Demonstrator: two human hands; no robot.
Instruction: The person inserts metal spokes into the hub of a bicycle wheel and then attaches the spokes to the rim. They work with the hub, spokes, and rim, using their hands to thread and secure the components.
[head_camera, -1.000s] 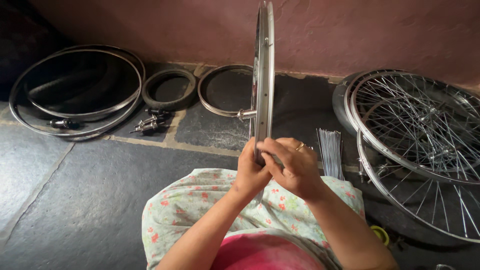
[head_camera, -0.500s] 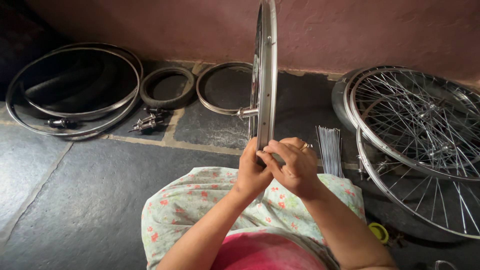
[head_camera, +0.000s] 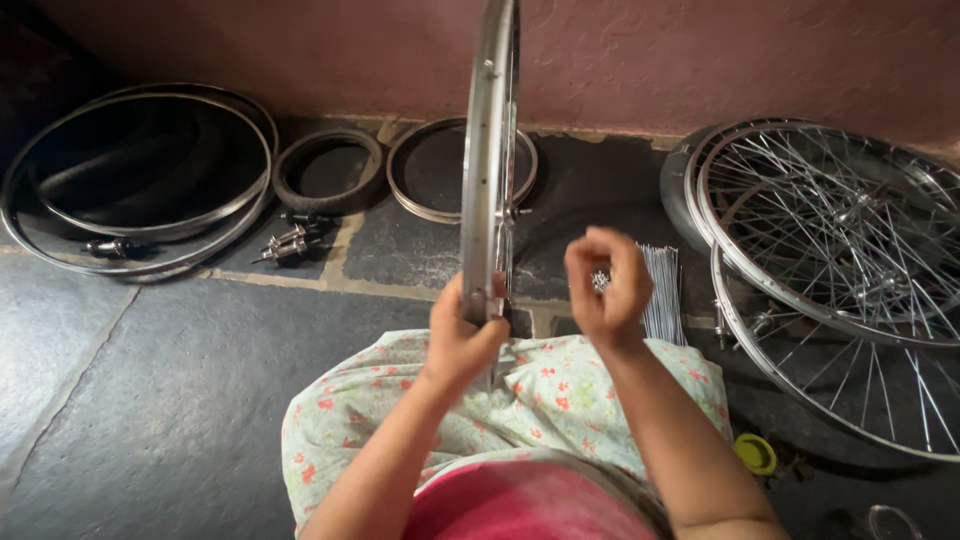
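Note:
A shiny metal bicycle rim (head_camera: 487, 150) stands upright and edge-on in front of me, its lower part resting on my lap. My left hand (head_camera: 462, 335) grips the rim's lower edge. My right hand (head_camera: 605, 285) is lifted to the right of the rim, apart from it, with its fingers curled around several small silvery metal pieces. A bundle of loose spokes (head_camera: 661, 290) lies on the floor just behind my right hand.
Two spoked wheels (head_camera: 830, 260) lean at the right. Bare rims and a tyre (head_camera: 140, 175) lie at the back left, with a small tyre (head_camera: 328, 165), another rim (head_camera: 425, 175) and hubs (head_camera: 290, 243) near them. A yellow cap (head_camera: 756, 453) lies at the right.
My right hand has come off the rim and moved to the right, now holding small metal pieces. My left hand stays on the rim.

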